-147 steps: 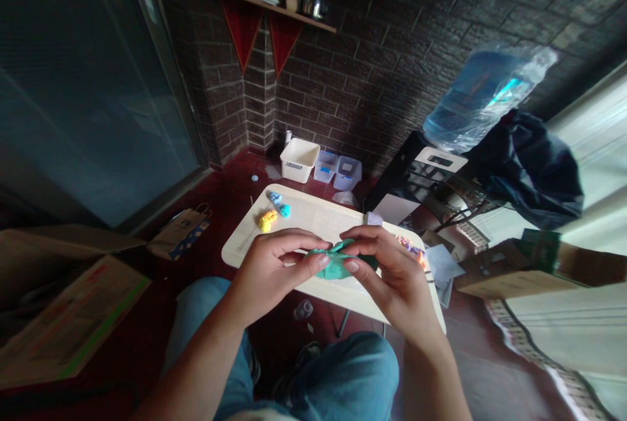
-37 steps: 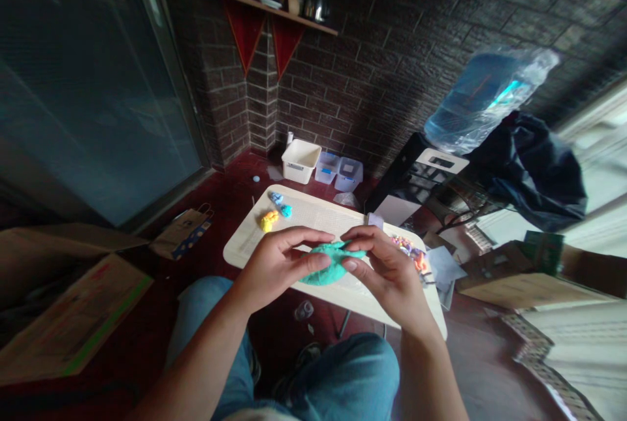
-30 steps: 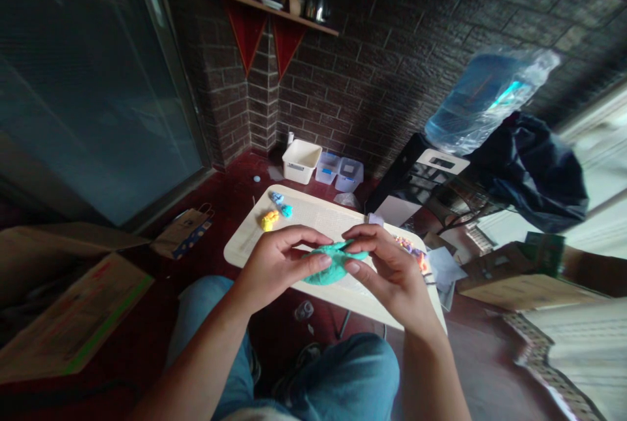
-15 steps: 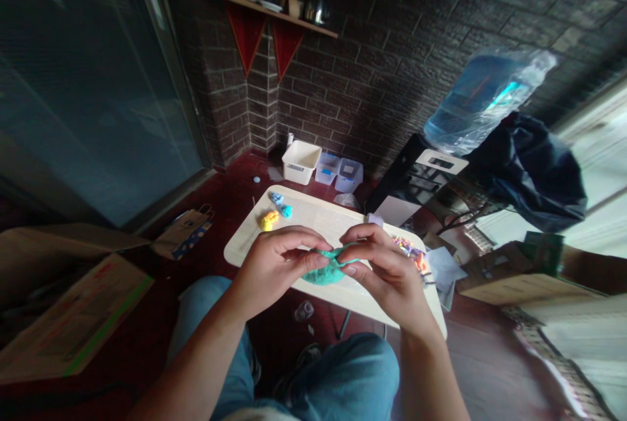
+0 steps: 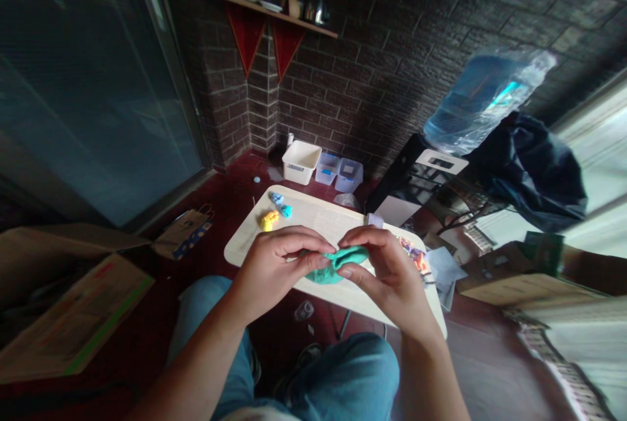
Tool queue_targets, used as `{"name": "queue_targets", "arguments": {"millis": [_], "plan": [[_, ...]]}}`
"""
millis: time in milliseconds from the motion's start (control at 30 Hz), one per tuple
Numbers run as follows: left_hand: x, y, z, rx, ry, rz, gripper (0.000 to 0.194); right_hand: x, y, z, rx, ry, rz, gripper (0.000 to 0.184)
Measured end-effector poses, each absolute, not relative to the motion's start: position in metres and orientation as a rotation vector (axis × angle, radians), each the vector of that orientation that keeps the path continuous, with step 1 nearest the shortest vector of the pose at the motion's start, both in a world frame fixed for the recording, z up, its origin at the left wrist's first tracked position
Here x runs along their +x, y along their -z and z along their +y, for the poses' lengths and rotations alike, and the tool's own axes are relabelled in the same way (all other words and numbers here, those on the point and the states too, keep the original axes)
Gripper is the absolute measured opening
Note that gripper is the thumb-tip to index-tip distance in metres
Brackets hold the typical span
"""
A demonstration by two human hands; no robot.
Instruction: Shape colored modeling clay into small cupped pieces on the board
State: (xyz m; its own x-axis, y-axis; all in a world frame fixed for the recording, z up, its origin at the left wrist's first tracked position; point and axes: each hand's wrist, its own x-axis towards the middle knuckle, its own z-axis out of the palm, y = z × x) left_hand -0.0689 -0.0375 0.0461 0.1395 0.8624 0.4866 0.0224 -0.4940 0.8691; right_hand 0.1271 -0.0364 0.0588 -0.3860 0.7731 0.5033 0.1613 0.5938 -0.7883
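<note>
The left hand (image 5: pixel 277 261) and right hand (image 5: pixel 394 271) pinch the green piece (image 5: pixel 324 275); gripping both sides likely steadies its fold — it's soft-looking. The bench (image 5: pixel 318 217) lies below.

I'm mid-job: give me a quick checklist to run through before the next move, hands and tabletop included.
1. Left hand gripping the green piece: ok, pinched between thumb and fingers.
2. Right hand gripping it: ok, thumb below, fingers above.
3. Green piece lying flat: not ok, its right end is folded.
4. Its underside intact: cannot tell, hidden.
5. Yellow lump on the table: ok, beyond the left hand.
</note>
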Motion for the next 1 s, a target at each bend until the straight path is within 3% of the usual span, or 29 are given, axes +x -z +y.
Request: {"name": "queue_targets", "arguments": {"millis": [367, 700, 867, 1000], "plan": [[-0.066, -0.051, -0.044, 1.818, -1.365, 0.975, 0.016, 0.123, -0.06, -0.039, -0.929, -0.841, -1.819, 0.012], [-0.061, -0.046, -0.036, 1.627, -1.281, 0.921, 0.013, 0.123, -0.055, -0.034, -0.935, -1.082, -1.649, 0.012], [-0.065, -0.041, -0.033, 1.452, -1.288, 0.909, 0.012, 0.131, -0.047, -0.037, -0.844, -1.173, -1.605, 0.022], [-0.07, -0.038, -0.032, 1.407, -1.242, 0.918, 0.017, 0.136, -0.04, -0.038, -0.879, -1.162, -1.531, 0.016]]}}
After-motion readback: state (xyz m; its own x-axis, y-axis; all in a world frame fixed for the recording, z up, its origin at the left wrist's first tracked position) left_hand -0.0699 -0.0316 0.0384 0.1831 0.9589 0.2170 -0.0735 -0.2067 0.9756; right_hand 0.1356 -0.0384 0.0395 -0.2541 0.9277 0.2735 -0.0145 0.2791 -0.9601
